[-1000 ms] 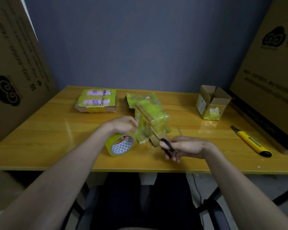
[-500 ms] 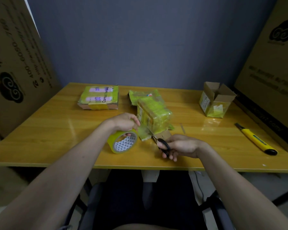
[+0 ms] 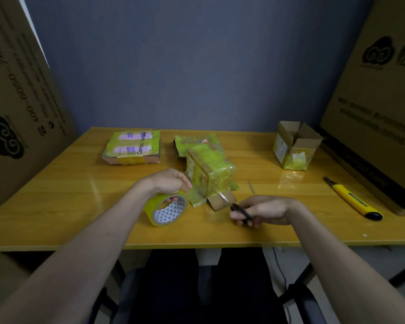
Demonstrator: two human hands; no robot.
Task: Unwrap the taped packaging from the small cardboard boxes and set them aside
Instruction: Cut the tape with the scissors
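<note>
Taped box: a small cardboard box [image 3: 208, 174] wrapped in shiny yellow-green tape stands near the middle of the wooden table [image 3: 68, 195], tilted, with a bare cardboard flap sticking out at its near bottom edge.
Left hand: the left hand [image 3: 167, 182] sits on top of a roll of yellow tape [image 3: 166, 210], fingers curled over its rim and gripping it; the roll stands on edge, just left of the box.
Right hand: the right hand [image 3: 262, 211] grips the black handles of a pair of scissors [image 3: 232, 203], fingers closed around them. The thin blades point up and left at the box's near bottom corner, at the flap.
Step, as I judge it: cutting the tape at that corner.
Other wrapped boxes: a flat taped box [image 3: 133, 147] lies at the far left; crumpled yellow-green wrapping [image 3: 194, 142] lies behind the middle box.
Opened box: a small box [image 3: 294, 148] with its flaps up stands at the far right, well apart.
Knife: a yellow utility knife [image 3: 353, 198] lies by the right edge.
Risk: neither hand holds the box, so pressure from the blades could slide or tip it.
Risk: a deep snip could cut the cardboard flap, not just the tape.
Risk: loose tape could stick to the blades.
</note>
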